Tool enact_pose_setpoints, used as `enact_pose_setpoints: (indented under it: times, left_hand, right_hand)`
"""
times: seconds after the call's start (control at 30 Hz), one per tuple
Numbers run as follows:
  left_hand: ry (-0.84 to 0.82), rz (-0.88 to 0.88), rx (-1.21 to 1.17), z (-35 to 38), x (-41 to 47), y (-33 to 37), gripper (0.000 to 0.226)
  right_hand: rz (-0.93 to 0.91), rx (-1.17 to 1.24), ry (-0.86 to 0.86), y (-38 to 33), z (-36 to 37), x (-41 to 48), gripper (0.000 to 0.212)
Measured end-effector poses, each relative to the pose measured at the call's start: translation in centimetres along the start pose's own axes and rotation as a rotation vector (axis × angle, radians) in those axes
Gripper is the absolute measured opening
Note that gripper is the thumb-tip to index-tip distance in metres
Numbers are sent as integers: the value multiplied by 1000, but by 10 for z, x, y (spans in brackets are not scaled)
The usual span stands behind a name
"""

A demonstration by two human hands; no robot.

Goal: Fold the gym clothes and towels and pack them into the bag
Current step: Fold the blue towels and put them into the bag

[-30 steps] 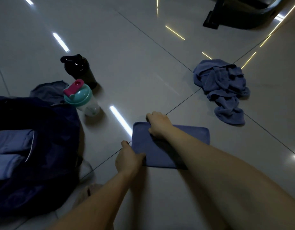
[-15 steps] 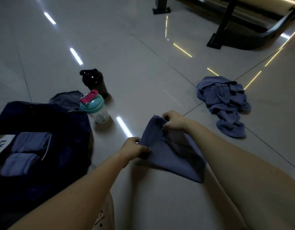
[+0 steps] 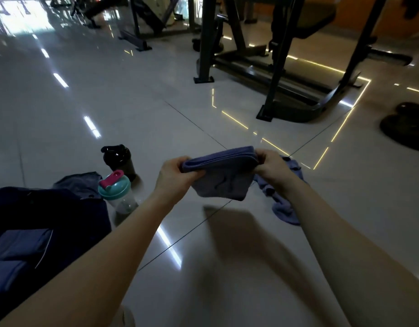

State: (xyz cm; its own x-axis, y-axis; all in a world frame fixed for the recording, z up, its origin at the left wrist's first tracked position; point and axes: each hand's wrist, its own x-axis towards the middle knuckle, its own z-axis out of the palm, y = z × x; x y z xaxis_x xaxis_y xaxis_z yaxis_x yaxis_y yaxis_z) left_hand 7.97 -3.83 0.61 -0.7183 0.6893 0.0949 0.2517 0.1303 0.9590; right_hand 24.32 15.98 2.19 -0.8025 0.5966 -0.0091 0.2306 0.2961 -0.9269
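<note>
A folded blue towel (image 3: pixel 223 175) hangs in the air above the tiled floor. My left hand (image 3: pixel 174 174) grips its left end and my right hand (image 3: pixel 273 169) grips its right end. Behind my right forearm a crumpled blue cloth (image 3: pixel 282 204) lies on the floor, partly hidden. The dark navy bag (image 3: pixel 45 208) sits open at the lower left, with folded blue pieces (image 3: pixel 19 246) inside it.
A clear shaker bottle with a teal lid (image 3: pixel 116 191) and a black bottle (image 3: pixel 118 160) stand beside the bag. A grey garment (image 3: pixel 78 184) lies behind the bag. Gym machine frames (image 3: pixel 274 67) stand further back, weight plates (image 3: pixel 404 131) at far right.
The towel lay flat on the floor under both hands; both hands have lifted it off the floor and hold it stretched between them. The view has tilted up.
</note>
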Motion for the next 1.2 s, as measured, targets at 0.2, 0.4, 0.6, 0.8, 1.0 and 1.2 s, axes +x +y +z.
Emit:
enact_pose_setpoints:
  times: [0.2,0.4,0.6,0.8,1.0,1.2]
  left_hand:
    - [-222,-112,247,3,-43,-47,13]
    - [-633,-350,488,9,-92,-104,16]
    - [-883,-525,441,17,-103,-117,24]
    - [-579,-536,229,35,-92,-125,18]
    - [-288,-548,146,55,-77,-145,8]
    - [-138,-600,209,71,-68,-166,4]
  right_hand:
    - [54,-143,-206,47,18,-53,31]
    - [200,-380,-485,106,54,-111,24]
    - [350,-326,-690,132,53,-142,31]
    - [474,-128,-507,142,41,-139,15]
    - [501,-120,-204,161,50,-114,14]
    - [543,-263,-131,192,69,-91,17]
